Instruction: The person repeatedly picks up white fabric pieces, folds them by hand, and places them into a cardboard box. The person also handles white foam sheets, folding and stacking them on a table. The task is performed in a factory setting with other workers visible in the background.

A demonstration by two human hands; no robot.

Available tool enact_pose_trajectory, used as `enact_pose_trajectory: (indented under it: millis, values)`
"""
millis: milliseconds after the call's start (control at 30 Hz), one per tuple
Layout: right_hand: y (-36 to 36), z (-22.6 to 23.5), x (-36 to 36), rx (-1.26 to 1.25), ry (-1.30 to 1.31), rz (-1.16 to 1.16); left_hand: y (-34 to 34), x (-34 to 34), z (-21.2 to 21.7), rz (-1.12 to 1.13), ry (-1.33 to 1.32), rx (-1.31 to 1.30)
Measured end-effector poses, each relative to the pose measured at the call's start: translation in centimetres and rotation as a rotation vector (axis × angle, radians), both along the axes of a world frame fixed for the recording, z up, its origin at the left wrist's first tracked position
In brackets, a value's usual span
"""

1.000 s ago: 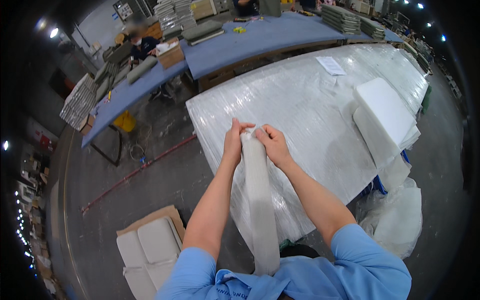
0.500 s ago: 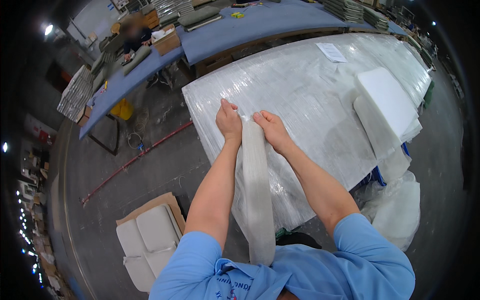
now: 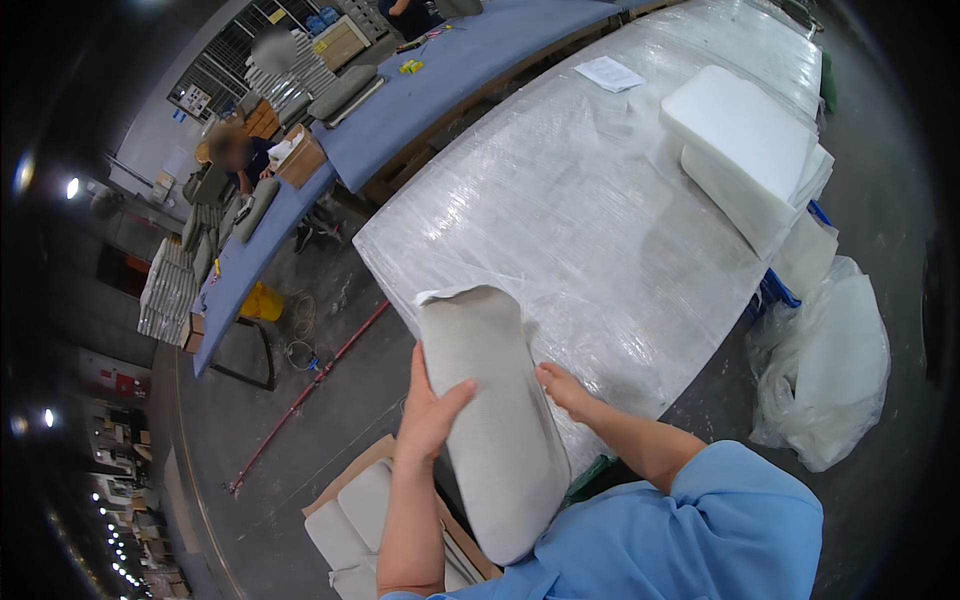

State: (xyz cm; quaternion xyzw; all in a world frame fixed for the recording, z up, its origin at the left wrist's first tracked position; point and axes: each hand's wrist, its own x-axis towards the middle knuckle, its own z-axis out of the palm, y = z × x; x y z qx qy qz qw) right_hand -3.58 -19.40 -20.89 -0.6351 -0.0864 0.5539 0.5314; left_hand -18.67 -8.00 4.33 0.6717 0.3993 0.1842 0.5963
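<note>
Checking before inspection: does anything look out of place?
The far end of the pale cushion looks uneven, with white showing at one corner; the white sheets are messily fanned; and a loose cord lies looped on the floor, where feet could perhaps catch.

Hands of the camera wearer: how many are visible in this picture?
2: the left hand holds the light grey cushion by its left edge; the right hand is at its right edge.
</note>
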Motion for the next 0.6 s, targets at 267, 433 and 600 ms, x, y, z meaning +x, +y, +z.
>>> enact_pose_trajectory:
  millis: [267,433,600]
  values:
    - [-1.9,-3.1,1.7,-0.117,-0.159,0.303,1.4,-11.1,-1.8,0.238,0.588,0.413]
    - [-6.6,-6.2,-1.0,-0.375,0.002,0.621,2.2,-17.9,-5.1,0.372,0.453,0.102]
    - [-7.1,-6.4,-5.2,-0.329,-0.13,0.53,2.7,-21.1,-7.5,0.405,0.314,-0.048]
